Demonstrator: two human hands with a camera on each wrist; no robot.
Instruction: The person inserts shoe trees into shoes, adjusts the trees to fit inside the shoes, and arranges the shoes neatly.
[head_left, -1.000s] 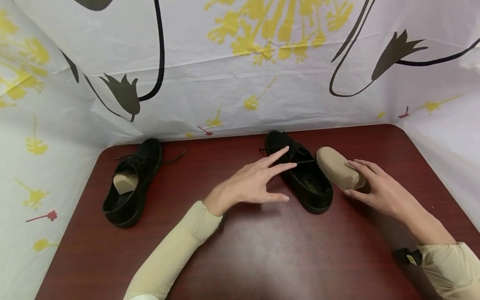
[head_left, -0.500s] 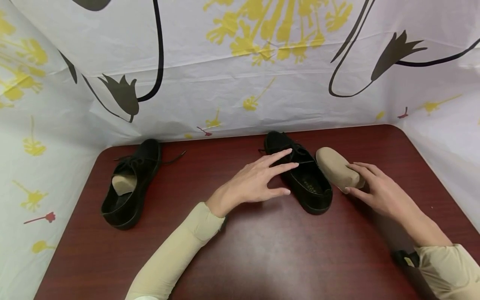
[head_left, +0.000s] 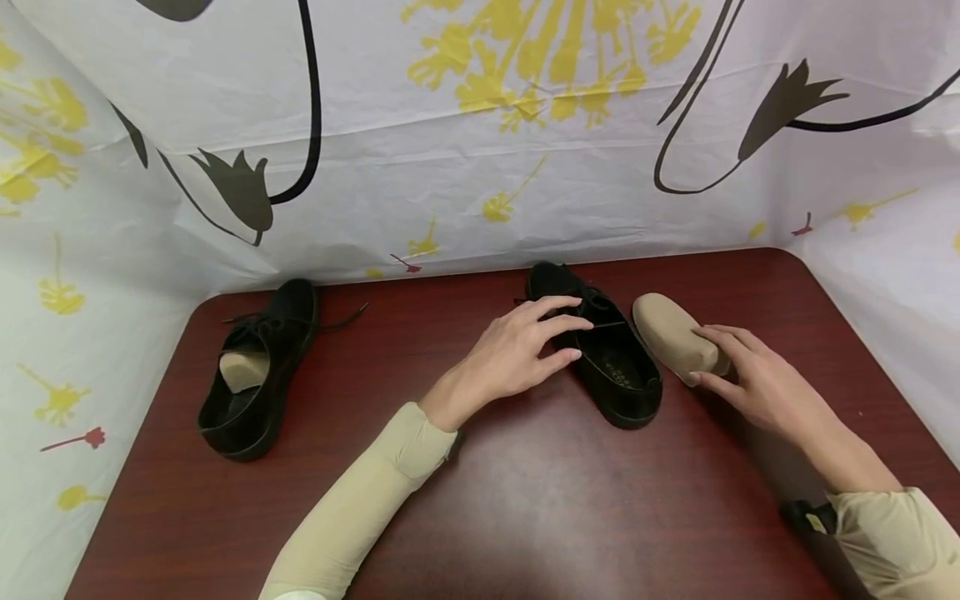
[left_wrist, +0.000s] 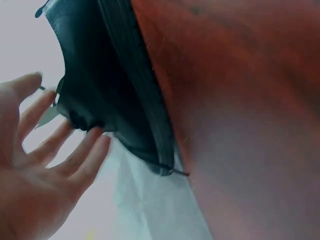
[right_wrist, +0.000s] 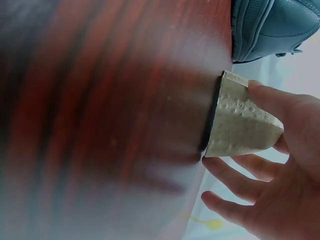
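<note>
Two black lace-up shoes lie on the dark red table. My left hand (head_left: pixel 517 346) reaches over the left side of the right-hand shoe (head_left: pixel 618 379), its spread fingers holding nothing. In the left wrist view those fingers are beside the shoe (left_wrist: pixel 95 60); whether they touch it I cannot tell. To the right of that shoe lies a beige moulded shoe insert (head_left: pixel 667 333). My right hand (head_left: pixel 772 392) grips its near end, and the right wrist view has the insert (right_wrist: pixel 240 120) between thumb and fingers. The left-hand shoe (head_left: pixel 281 367) holds another beige insert (head_left: pixel 243 371).
A white patterned cloth (head_left: pixel 450 192) rises behind the table (head_left: pixel 540 500) and along both sides. Laces (head_left: pixel 348 317) of the left-hand shoe trail onto the tabletop. The two shoes stand well apart near the back edge.
My left hand's fingers have drawn slightly closer together beside the right-hand shoe. My right hand keeps its place on the insert. The view has shifted very slightly.
</note>
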